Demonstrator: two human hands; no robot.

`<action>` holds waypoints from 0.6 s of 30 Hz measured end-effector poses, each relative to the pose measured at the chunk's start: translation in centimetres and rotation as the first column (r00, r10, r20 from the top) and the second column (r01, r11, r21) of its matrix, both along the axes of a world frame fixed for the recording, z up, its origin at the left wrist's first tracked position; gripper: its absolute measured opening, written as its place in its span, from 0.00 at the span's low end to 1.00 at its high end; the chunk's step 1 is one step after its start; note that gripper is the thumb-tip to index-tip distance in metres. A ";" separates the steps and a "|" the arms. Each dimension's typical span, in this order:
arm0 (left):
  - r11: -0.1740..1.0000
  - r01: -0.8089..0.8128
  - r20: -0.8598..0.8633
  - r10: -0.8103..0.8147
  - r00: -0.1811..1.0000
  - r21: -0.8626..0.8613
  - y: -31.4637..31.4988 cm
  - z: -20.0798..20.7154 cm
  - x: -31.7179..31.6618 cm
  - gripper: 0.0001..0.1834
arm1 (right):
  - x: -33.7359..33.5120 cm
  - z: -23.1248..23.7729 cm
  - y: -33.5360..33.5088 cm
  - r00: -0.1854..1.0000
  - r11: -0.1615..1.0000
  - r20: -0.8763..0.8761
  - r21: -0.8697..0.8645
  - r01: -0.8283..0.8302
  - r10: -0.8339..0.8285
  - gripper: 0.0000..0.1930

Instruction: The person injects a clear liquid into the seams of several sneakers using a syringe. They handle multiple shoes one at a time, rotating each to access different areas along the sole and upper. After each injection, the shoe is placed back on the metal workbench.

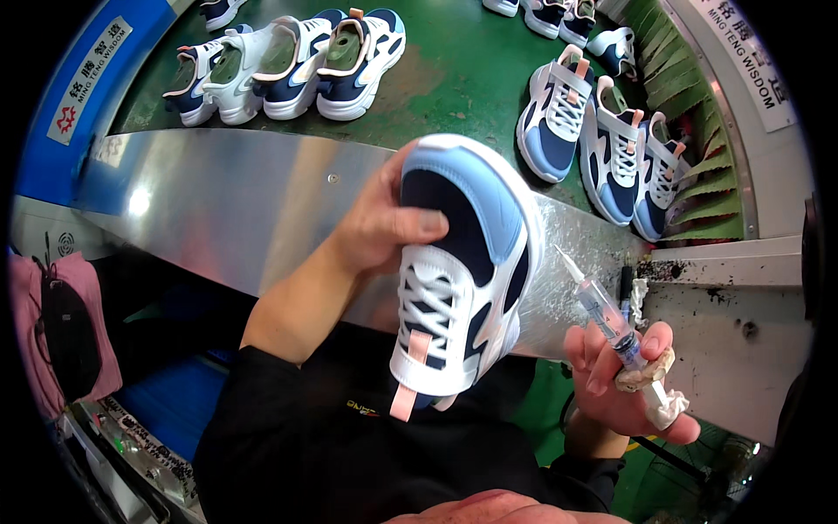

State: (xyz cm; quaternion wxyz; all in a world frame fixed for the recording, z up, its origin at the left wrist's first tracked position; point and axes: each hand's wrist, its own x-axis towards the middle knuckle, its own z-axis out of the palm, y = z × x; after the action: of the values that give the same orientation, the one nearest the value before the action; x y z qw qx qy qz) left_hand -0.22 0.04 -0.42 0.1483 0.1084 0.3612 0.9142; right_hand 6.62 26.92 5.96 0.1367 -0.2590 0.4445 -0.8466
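Note:
My left hand (384,218) is closed around the toe end of a sneaker (471,253), with the thumb pressed on its dark mesh. The shoe is white, navy and light blue, with white laces and a peach pull tab, and it is held up in front of me, toe away. In my right hand (620,375) is a clear syringe (602,310) with a pale pointed nozzle, fingers wrapped round its rear end. Crumpled whitish wrapping covers that end. The nozzle points up and left toward the shoe's side, apart from it.
A steel ledge (236,175) crosses before me, edging a green surface (445,70). Several sneakers (288,65) stand at the far left, more sneakers (611,148) at the right beside a green strip curtain (698,175). A dark pen-like thing (626,284) is near the ledge's right end.

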 end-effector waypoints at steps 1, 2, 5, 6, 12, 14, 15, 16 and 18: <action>1.000 0.010 -0.007 -0.010 1.000 -0.007 -0.1 -0.4 0.1 0.36 | -0.6 0.4 -0.6 0.999 0.999 0.011 -0.040 -0.034 0.034 0.44; 1.000 0.017 -0.042 -0.015 0.999 0.026 -0.2 -0.4 0.2 0.37 | -1.0 0.7 -1.2 0.998 0.996 0.012 -0.056 -0.067 0.068 0.43; 0.999 0.015 -0.054 -0.013 0.998 0.035 -0.2 -0.3 0.6 0.40 | -2.0 1.8 -2.9 0.993 0.990 0.018 -0.081 -0.115 0.116 0.40; 1.000 0.001 -0.024 -0.001 1.000 -0.013 -0.1 0.2 0.9 0.41 | -2.2 2.1 -3.2 0.992 0.990 0.028 -0.078 -0.121 0.124 0.39; 0.999 0.039 -0.047 -0.039 0.998 -0.015 -0.4 -0.1 1.1 0.42 | -2.8 3.0 -4.6 0.998 0.994 -0.005 0.088 -0.066 0.067 0.35; 0.998 0.063 -0.046 -0.064 0.997 -0.014 -0.6 0.2 1.2 0.42 | -3.2 3.0 -4.9 0.993 0.989 0.002 0.088 -0.121 0.121 0.35; 0.998 0.064 -0.042 -0.064 0.997 -0.010 -0.5 0.2 1.2 0.41 | -3.3 3.1 -5.0 0.991 0.987 0.003 0.091 -0.134 0.134 0.35; 0.998 0.065 -0.037 -0.065 0.997 -0.006 -0.5 0.3 1.3 0.41 | -3.3 3.1 -5.1 0.989 0.985 0.005 0.095 -0.146 0.147 0.35; 0.998 0.065 -0.034 -0.065 0.997 -0.014 -0.5 0.5 1.4 0.41 | -3.3 3.2 -5.1 0.990 0.984 0.012 0.110 -0.141 0.141 0.36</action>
State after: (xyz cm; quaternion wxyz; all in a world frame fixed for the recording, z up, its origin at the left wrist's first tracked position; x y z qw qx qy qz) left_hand 1.17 -0.44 0.06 0.1723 0.1351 0.3659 0.9045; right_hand 3.35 21.79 9.17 0.2113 -0.2801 0.4708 -0.8095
